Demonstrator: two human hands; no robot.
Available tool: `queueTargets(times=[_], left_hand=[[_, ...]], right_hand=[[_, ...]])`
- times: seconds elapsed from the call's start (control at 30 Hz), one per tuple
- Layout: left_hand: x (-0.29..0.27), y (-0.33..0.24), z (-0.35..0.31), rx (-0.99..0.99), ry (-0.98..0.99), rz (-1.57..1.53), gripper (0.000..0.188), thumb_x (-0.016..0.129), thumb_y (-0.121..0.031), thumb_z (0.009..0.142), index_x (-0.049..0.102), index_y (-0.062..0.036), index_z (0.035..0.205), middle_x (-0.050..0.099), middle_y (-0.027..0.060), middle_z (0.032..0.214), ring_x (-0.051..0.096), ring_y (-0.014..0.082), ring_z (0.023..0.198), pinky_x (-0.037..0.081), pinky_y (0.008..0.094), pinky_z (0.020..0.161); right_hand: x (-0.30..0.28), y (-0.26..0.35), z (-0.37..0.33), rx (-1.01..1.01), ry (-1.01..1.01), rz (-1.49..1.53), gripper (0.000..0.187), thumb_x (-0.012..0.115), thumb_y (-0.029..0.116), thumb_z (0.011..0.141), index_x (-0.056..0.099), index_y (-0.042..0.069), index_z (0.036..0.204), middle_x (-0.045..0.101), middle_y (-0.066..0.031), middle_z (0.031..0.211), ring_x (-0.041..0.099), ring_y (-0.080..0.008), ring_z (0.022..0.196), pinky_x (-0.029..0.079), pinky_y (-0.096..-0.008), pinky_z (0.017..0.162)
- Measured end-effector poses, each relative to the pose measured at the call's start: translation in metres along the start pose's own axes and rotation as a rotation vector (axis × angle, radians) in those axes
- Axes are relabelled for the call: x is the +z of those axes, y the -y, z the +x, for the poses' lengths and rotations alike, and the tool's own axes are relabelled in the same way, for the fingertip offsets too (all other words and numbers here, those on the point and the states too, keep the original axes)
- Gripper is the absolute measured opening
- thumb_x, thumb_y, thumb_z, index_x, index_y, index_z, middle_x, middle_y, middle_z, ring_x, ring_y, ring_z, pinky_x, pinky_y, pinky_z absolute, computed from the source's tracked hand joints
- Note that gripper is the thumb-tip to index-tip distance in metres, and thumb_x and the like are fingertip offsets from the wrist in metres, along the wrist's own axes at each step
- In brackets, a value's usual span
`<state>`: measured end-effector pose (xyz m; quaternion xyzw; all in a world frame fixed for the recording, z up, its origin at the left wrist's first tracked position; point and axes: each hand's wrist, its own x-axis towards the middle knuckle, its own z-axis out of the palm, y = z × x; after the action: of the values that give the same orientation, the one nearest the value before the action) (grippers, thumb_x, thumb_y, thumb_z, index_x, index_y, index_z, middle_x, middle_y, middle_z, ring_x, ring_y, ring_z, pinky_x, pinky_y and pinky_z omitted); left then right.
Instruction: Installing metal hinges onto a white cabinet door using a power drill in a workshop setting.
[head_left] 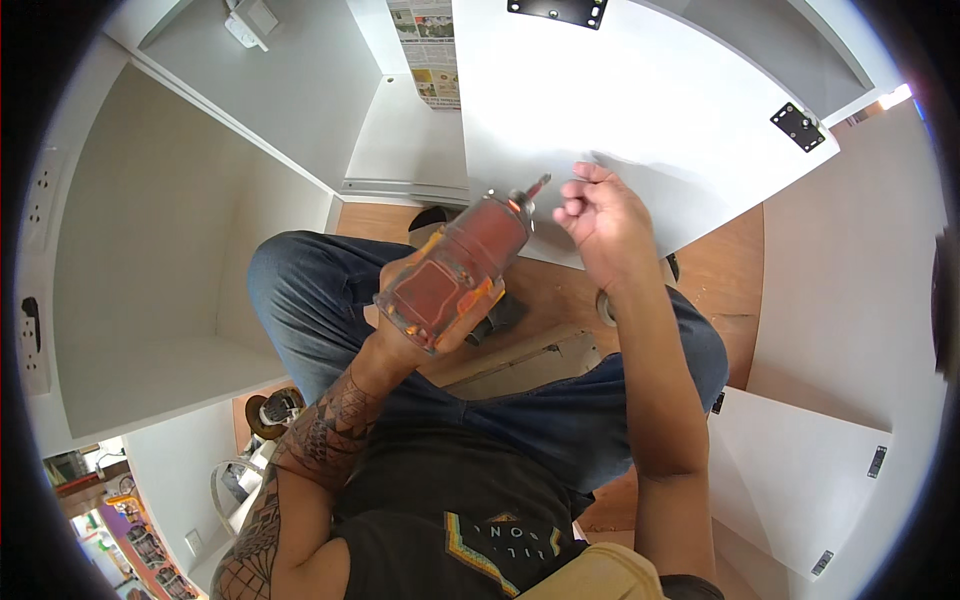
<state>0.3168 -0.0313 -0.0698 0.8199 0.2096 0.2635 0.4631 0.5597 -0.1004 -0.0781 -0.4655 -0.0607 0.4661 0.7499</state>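
My left hand [405, 335] is wrapped round the grip of a worn red and orange power driver [455, 265], held above my lap. Its bit [540, 186] points up and to the right, toward the white panel. Just right of the bit tip is my right hand [608, 220], raised with the fingers curled in. Whether something small sits between those fingertips I cannot make out. Behind both hands lies the large white panel [600, 90]. Black metal plates are fixed on it, one at the top edge [556, 10] and another at the right corner [797, 127].
White cabinet carcasses [150, 230] stand on the left. A smaller white panel [800, 480] with black plates leans at lower right. Newspaper [428, 45] lies by the big panel. On the wooden floor [735, 245] are a tape roll [605, 308] and a power tool [275, 408].
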Motion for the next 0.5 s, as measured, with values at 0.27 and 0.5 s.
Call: queueTargets(times=[0.27, 0.5], left_hand=[[0.005, -0.001, 0.004, -0.151, 0.043, -0.117, 0.029, 0.076, -0.015, 0.094, 0.064, -0.0026, 0.118, 0.073, 0.0058, 0.098, 0.071, 0.0126, 0.092, 0.059, 0.0293, 0.080], [0.010, -0.014, 0.015, -0.117, -0.052, -0.168, 0.031, 0.083, -0.012, 0.082, 0.069, -0.0009, 0.107, 0.076, 0.0094, 0.093, 0.075, 0.0178, 0.080, 0.059, 0.0290, 0.073]], right_hand=[[0.014, 0.001, -0.004, -0.011, 0.170, 0.093, 0.019, 0.062, 0.016, 0.104, 0.056, 0.001, 0.113, 0.070, -0.0191, 0.111, 0.067, -0.0188, 0.093, 0.061, -0.0401, 0.092], [0.014, -0.014, -0.006, 0.038, 0.013, -0.093, 0.024, 0.066, 0.026, 0.103, 0.063, 0.002, 0.103, 0.056, -0.0022, 0.079, 0.046, -0.0072, 0.062, 0.045, -0.0236, 0.055]])
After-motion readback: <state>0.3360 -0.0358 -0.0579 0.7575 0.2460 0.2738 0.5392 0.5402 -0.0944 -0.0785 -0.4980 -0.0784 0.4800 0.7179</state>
